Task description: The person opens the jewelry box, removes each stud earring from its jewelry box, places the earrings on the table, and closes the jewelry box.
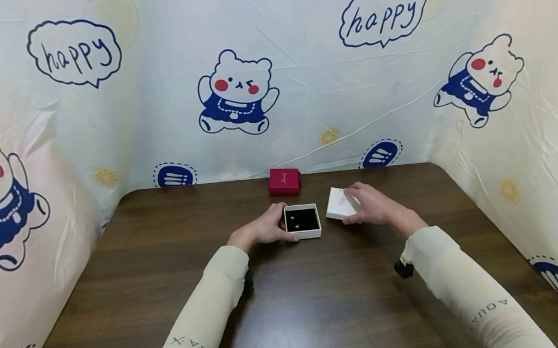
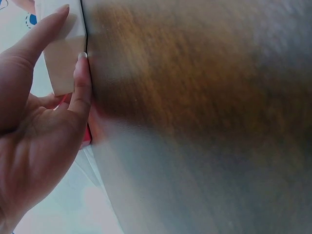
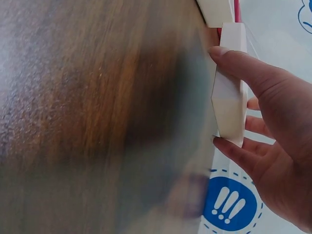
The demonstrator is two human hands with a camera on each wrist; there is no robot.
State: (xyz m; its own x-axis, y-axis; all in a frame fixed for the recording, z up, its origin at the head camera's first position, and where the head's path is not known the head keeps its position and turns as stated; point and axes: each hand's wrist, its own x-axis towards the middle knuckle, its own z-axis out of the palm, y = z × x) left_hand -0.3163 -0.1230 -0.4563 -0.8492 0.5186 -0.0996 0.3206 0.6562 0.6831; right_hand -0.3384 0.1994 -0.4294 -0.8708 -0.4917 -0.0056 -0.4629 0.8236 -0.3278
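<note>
A small white jewelry box (image 1: 304,236) lies uncovered on the table, its black lining (image 1: 307,220) facing up. Two tiny star-shaped earrings (image 1: 292,217) show on the left part of that lining. My left hand (image 1: 267,225) grips the box from its left side, thumb along the near wall, as the left wrist view also shows. To the right of the box, my right hand (image 1: 373,204) holds the white box lid (image 1: 339,204) by its edges, with faint pink print on its top. In the right wrist view the lid (image 3: 229,107) sits tilted between thumb and fingers.
Behind the jewelry box, near the table's back edge, stands a small red box (image 1: 284,182) with gold lettering. The dark wooden table (image 1: 328,319) is enclosed on its back and sides by a printed cloth (image 1: 290,10). Each forearm wears a pale sleeve (image 1: 198,323).
</note>
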